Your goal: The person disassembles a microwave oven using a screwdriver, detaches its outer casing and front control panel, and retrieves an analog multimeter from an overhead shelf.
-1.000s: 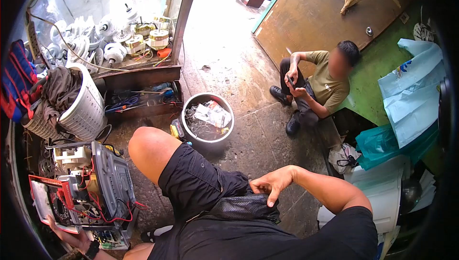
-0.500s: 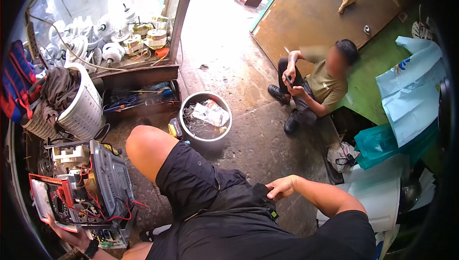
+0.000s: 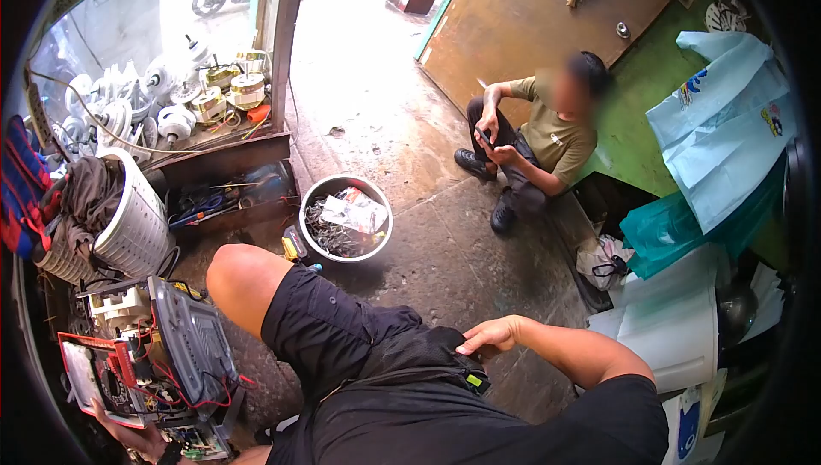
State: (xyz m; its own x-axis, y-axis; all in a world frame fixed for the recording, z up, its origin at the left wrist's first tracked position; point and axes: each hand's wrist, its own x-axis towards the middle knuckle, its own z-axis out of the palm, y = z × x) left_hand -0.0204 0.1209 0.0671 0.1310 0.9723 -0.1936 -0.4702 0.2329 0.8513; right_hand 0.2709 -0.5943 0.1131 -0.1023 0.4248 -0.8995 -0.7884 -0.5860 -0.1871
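At the lower left, my left hand [image 3: 135,439] is at the lower edge of a red-framed device [image 3: 85,371] that looks like a multimeter. Its fingers lie along that edge, partly cut by the dark image border. Beside it stands an opened appliance [image 3: 192,349] with a grey casing, exposed white parts and red wires; a circuit board [image 3: 201,441] shows below. My right hand [image 3: 492,337] is closed on black cloth [image 3: 445,347] at my waist, thumb on top and the other fingers mostly hidden. A yellow-green tag [image 3: 473,379] shows near it.
A metal basin [image 3: 389,234] of small metal parts and plastic packets stands on the floor, a yellow-black tool [image 3: 293,244] beside it. A toolbox [image 3: 227,200] and white basket [image 3: 141,217] are left. A person [image 3: 547,136] sits right, holding a phone. Motors [image 3: 209,104] fill the window ledge.
My view has shifted, so the basin, person and door appear further left. My left hand stays at the red-framed device, and my right hand keeps its hold on the black cloth.
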